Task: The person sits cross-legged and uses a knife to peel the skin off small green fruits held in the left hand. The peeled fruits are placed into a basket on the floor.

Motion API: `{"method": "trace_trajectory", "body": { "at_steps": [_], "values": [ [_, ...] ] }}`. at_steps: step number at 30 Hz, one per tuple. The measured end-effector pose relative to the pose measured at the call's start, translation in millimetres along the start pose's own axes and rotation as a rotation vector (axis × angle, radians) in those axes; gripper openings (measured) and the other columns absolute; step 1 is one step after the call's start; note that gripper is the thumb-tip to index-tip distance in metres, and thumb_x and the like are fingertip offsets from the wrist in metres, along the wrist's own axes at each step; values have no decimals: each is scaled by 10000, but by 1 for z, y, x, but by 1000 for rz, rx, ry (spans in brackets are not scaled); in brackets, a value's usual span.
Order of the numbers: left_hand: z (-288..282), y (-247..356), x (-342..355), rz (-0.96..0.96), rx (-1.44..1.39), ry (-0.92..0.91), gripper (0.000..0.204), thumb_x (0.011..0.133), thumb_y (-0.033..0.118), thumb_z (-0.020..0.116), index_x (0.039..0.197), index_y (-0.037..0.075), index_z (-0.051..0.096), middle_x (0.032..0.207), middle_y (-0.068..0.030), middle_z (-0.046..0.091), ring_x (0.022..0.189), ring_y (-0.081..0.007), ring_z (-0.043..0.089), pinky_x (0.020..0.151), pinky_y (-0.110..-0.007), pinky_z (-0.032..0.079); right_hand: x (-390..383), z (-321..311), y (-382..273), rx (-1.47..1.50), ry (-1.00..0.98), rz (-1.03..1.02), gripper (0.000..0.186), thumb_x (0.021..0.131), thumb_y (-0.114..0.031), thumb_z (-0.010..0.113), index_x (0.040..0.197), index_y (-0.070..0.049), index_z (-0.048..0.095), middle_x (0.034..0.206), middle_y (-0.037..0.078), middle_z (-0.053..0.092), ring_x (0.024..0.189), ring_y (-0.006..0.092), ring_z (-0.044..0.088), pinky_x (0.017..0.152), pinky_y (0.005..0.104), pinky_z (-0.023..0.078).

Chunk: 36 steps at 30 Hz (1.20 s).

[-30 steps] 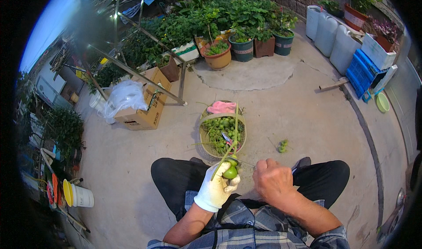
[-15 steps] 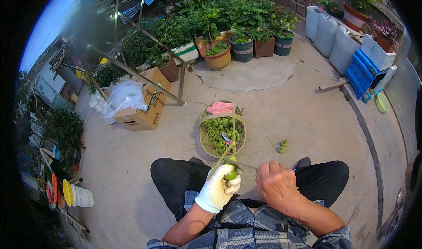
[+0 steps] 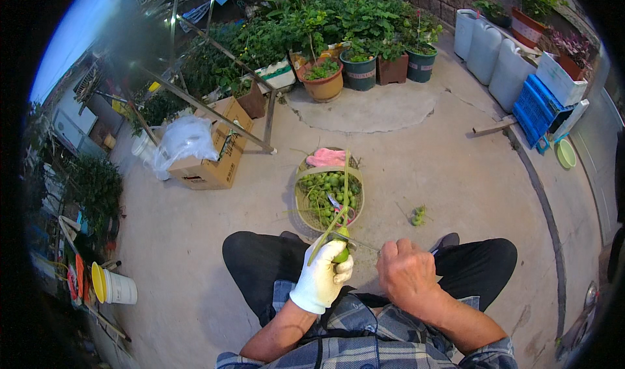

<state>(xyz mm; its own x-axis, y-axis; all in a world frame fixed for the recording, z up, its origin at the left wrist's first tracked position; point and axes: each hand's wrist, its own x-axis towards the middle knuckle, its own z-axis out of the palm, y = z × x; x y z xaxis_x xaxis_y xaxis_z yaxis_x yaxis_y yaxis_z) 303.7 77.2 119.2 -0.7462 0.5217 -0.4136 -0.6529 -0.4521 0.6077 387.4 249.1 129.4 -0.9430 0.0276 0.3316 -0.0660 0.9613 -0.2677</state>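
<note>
My left hand [image 3: 321, 282], in a white work glove, is closed around a small green gourd [image 3: 341, 255] with a long green stem reaching up past my fingers. My bare right hand [image 3: 409, 272] is curled shut on a thin grey metal tool [image 3: 364, 246]. The tool's narrow end extends left to the top of the gourd; its handle is hidden in my fist. Just beyond my hands stands a round woven basket [image 3: 297, 203] with an arched handle. Several green gourds [image 3: 321, 196] fill it, along with scissors [image 3: 343, 211] and a pink glove [image 3: 327, 157].
A small green gourd piece [image 3: 418, 215] lies on the concrete floor right of the basket. Farther left are a cardboard box [image 3: 207, 173] under plastic film and a metal frame [image 3: 195, 109]. Potted plants [image 3: 323, 85] line the back; white jugs [image 3: 483, 51] and a blue crate [image 3: 535, 108] stand right.
My right hand has shifted very slightly left, and the gourd in my left hand has tilted a little. Both grips stay the same.
</note>
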Motion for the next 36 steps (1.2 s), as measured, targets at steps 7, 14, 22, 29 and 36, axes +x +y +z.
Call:
{"method": "trace_trajectory", "body": {
  "at_steps": [7, 14, 22, 29, 36],
  "values": [
    [-1, 3, -2, 29, 35, -5, 194, 957, 146, 623, 1135, 78, 582, 875, -23, 543, 589, -101, 458, 454, -209, 331, 0, 1, -4, -12, -28, -8, 140, 791, -122, 667, 800, -25, 566, 737, 167, 589, 620, 335, 636, 504, 441, 518],
    [1, 0, -2, 97, 164, 83, 253, 938, 121, 638, 1182, 72, 595, 907, -31, 571, 633, -118, 545, 460, -201, 359, -1, 5, 1, -40, -32, -35, 127, 761, -114, 654, 796, -29, 566, 739, 166, 591, 605, 328, 633, 488, 437, 521],
    [-1, 0, -1, 119, 193, 86, 255, 954, 139, 599, 1186, 36, 595, 983, -92, 628, 648, -147, 553, 459, -215, 374, -1, 8, -2, 10, -12, -10, 141, 788, -127, 670, 796, -35, 563, 735, 169, 600, 620, 331, 644, 498, 443, 525],
    [2, 3, 0, 98, 182, 113, 265, 952, 132, 605, 1209, 70, 598, 988, -56, 658, 686, -132, 629, 484, -203, 394, 0, 4, -6, 47, -16, 39, 172, 813, -133, 703, 793, -37, 561, 737, 151, 593, 657, 338, 641, 518, 448, 511],
    [0, 2, -1, 85, 186, 72, 235, 968, 145, 619, 1189, 66, 622, 964, -35, 641, 703, -120, 625, 489, -199, 389, 5, 0, 0, 35, -43, 62, 127, 804, -128, 659, 794, -36, 571, 742, 176, 615, 619, 346, 652, 525, 457, 534]
  ]
}}
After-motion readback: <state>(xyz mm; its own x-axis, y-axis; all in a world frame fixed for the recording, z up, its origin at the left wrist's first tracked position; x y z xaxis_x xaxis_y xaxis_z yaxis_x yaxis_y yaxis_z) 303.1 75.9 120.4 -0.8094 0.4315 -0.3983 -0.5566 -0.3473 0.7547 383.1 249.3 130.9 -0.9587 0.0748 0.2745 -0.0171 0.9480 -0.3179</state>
